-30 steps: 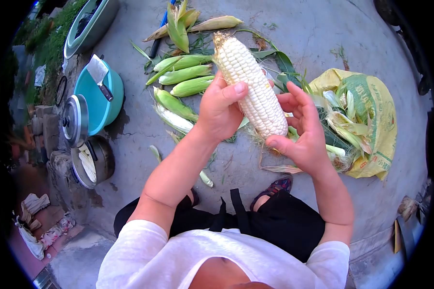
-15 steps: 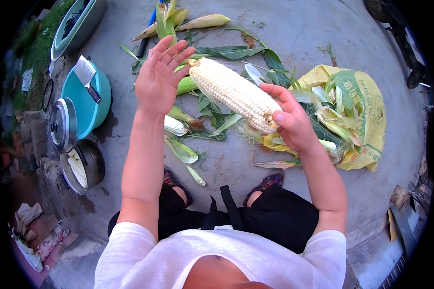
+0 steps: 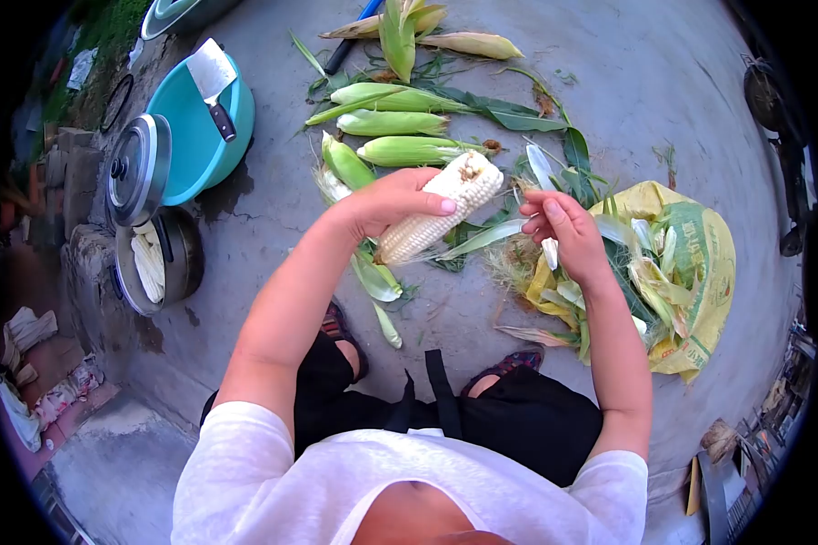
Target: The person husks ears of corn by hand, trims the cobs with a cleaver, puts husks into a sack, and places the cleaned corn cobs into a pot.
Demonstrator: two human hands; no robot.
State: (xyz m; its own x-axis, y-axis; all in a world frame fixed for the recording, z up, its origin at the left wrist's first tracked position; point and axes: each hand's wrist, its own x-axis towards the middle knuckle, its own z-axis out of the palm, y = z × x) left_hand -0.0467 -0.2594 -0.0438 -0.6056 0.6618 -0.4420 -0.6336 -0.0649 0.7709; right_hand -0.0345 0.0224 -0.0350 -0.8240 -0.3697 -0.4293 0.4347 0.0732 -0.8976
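Ivory-white kernels cover the husked cob (image 3: 441,207), which serves as the reference position. It is supported above the grey concrete ground (image 3: 627,82), tilted, with its brown-marked end raised toward the right. Left hand (image 3: 395,202): closed around the cob, thumb laid along the upper face; the remaining fingers are largely hidden. Right hand (image 3: 563,232): positioned just right of the cob and apart from it, fingers curled, thumb close to the index finger; whether a strand is pinched between them cannot be determined. Beyond the cob, three green ears (image 3: 391,123) lie roughly parallel on the ground, among long green leaves (image 3: 509,115). Farther beyond the cob are dry-husked ears (image 3: 473,44) and an upright-pointing green husk (image 3: 397,41). Right of the cob, a yellow-and-green sack (image 3: 713,272) lies with loose husks (image 3: 654,282) on it. Well to the left of the cob stands a teal basin (image 3: 182,118), with a cleaver (image 3: 212,71) resting across its rim. Also left of the cob, a metal pot (image 3: 188,254) contains pale cobs (image 3: 148,263); a lid (image 3: 141,170) leans between pot and basin.
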